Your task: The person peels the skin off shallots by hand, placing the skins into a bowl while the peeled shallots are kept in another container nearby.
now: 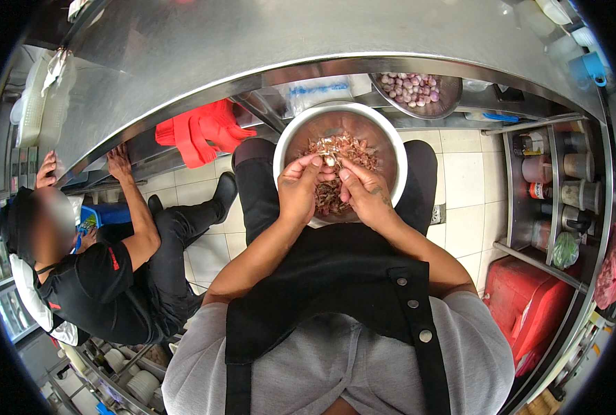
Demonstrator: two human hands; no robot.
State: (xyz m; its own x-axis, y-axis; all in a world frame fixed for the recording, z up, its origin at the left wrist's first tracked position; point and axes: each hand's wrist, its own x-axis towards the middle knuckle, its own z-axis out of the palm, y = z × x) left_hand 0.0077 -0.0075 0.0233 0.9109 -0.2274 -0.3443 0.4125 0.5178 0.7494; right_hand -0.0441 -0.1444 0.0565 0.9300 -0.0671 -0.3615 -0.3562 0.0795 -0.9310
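Note:
A large metal bowl (pixel 284 136) rests between my knees, with many dry reddish-brown skins (pixel 350 143) in it. Over it, my left hand (pixel 300 189) pinches one side of a small pale bulb, perhaps a shallot or garlic clove (pixel 330 160), between thumb and fingertips. My right hand (pixel 366 193) meets it from the other side, its thumb and forefinger closed at the bulb's edge; whether they grip a bit of skin is too small to tell. Beyond the bowl, on a shelf under the counter, a second metal bowl (pixel 449 98) holds many peeled pink-purple shallots (pixel 411 89).
A steel counter (pixel 308 31) spans the far side above my knees. Red plastic bags (pixel 204 129) hang from the shelf at left. A co-worker (pixel 90 280) sits close on my left. Shelves with tubs (pixel 578 166) and a red cooler box (pixel 526 306) stand at right.

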